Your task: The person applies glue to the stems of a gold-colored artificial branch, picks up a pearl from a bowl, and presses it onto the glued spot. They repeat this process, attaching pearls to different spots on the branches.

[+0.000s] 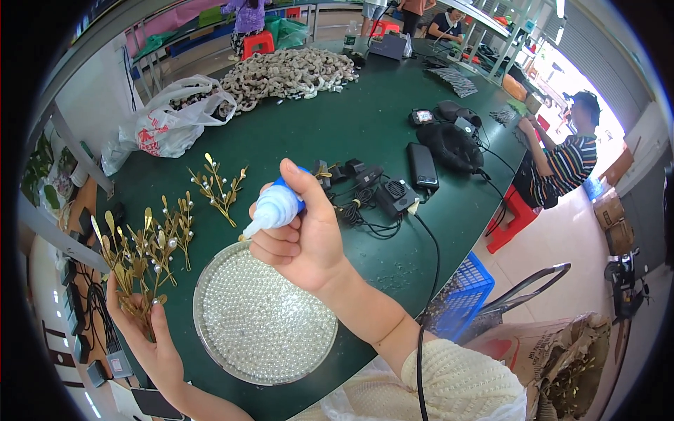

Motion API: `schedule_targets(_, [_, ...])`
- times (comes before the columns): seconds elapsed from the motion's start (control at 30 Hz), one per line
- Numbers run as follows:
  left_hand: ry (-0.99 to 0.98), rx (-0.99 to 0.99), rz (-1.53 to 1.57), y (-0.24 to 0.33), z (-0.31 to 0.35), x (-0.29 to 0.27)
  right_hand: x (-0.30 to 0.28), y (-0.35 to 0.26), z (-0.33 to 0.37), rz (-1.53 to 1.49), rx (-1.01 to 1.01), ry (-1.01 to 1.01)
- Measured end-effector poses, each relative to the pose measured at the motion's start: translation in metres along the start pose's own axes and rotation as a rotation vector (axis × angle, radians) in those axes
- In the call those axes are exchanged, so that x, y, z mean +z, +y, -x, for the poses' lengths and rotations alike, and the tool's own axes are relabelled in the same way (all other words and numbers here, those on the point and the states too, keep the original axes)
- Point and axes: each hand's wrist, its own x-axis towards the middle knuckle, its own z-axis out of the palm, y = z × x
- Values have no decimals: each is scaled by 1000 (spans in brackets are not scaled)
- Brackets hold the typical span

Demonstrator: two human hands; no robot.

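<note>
Green tabletop (pixel 302 130), bottle (pixel 276 206) partly hidden by right fingers (pixel 277 247), sprigs (pixel 128 275) — ends obscured

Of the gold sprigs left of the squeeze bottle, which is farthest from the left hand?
The rightmost sprig: it lies apart on the green table, while the others are in the left hand or close by it.

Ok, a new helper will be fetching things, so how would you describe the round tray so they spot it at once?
Start with the big green table. On its near side, below the raised right hand, lies a wide round tray. Shiny, pearly white beads fill it, setting it apart from the spindly gold sprigs to its left.
</note>
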Motion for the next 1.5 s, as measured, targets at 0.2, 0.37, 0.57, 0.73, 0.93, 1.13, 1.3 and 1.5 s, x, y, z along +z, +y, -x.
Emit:
schedule_targets(0.2, [-22, -22, -3, -2, 0, 5, 4, -2, 3, -39, -121, 41])
schedule_targets(0.37, [6, -37, 15, 2, 0, 1, 1, -3, 0, -64, -123, 78])
schedule_targets(0.57, [73, 1, -30, -5, -4, -6, 1, 1, -3, -180, 5, -6])
schedule_targets(0.73, [36, -38, 28, -9, -1, 3, 1, -2, 2, -162, -13, 28])
schedule_targets(0.93, [4, -53, -25, 0, -2, -7, -8, 0, -3, -149, -10, 3])
schedule_targets(1.13, [33, -31, 34, -4, -3, 4, -6, -1, -4, -184, -11, -39])
schedule_targets(1.3, [-19, -10, 124, 1, -2, 25, 1, -11, 5, -48, -147, 93])
schedule_targets(1.5, [-28, -53, 57, 2, 3, 9, 15, 13, 2, 403, -464, 415])
